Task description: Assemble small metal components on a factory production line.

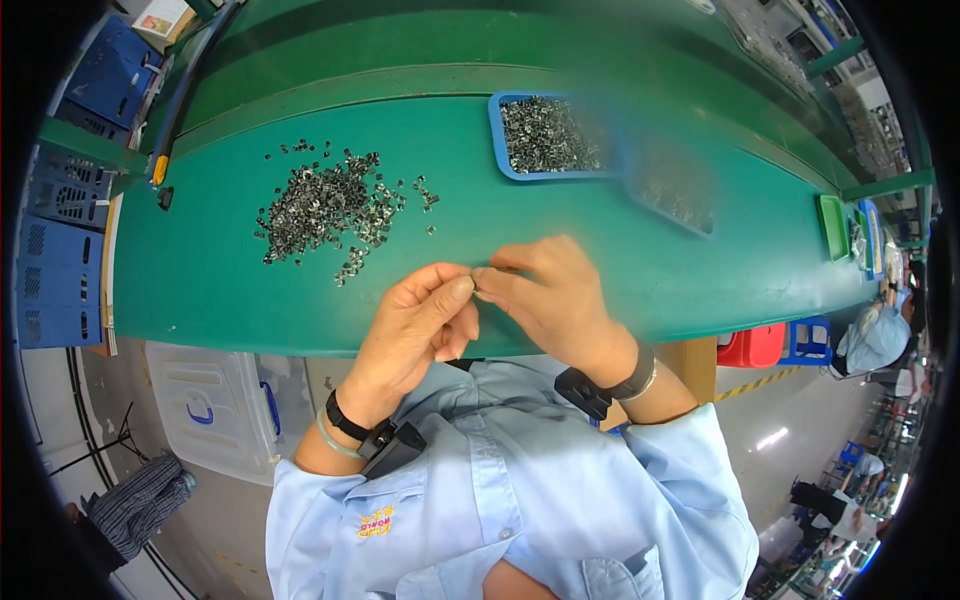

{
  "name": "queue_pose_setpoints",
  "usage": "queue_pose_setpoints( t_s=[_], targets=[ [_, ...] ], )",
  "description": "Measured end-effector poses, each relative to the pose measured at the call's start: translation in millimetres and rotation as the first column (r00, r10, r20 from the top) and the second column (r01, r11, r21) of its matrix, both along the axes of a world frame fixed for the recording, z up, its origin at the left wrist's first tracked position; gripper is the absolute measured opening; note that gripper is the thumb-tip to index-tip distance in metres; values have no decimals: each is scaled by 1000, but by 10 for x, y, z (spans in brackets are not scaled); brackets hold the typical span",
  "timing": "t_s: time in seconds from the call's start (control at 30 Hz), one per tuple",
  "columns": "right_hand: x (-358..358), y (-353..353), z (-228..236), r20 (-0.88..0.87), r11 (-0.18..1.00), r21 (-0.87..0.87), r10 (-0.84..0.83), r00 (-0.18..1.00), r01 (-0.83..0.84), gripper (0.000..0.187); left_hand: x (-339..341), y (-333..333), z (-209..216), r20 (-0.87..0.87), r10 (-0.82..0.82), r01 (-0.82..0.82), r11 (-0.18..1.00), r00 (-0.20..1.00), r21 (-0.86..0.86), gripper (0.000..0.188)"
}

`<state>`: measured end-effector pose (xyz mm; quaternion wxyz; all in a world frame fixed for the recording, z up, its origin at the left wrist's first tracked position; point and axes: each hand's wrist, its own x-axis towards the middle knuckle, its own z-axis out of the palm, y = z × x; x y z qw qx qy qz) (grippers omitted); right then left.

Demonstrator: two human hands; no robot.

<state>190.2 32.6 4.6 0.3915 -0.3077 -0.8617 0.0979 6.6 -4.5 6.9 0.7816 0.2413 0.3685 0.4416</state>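
Note:
Above the near edge of the green table, my left hand (418, 318) and my right hand (556, 300) meet fingertip to fingertip. Thumb and forefinger of each are pinched on a small part (475, 285), mostly covered by the fingers, so its kind cannot be made out. Beyond my left hand, a loose pile of small dark and silvery metal pieces (322, 208) is spread over the tabletop. Farther back and to the right, a blue tray (497, 140) is filled with similar pieces. Beside it stands a second tray (670, 222), blurred by a smear in the picture.
The green table (200, 290) spans the view. A green tray (832, 228) lies at its far right end. A red stool (752, 346) and a lidded clear plastic box (215, 405) stand below the near edge. Blue crates (60, 280) are stacked at left. Other people sit at far right.

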Motion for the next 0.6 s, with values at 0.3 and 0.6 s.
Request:
queue_pose_setpoints(
  t_s=[0.3, 0.6],
  targets=[
    [-27, -79, -20, -85, 988, -150, -57, 995, 44, 24, 71, -17, -15, -198, 85, -67, 993, 976, 97, 16],
    [17, -7, -80, -211, 978, -186, 57, 976, -97, 22, 67, -58, 77, 19, 69, -69, 997, 997, 25, 14]
  ],
)
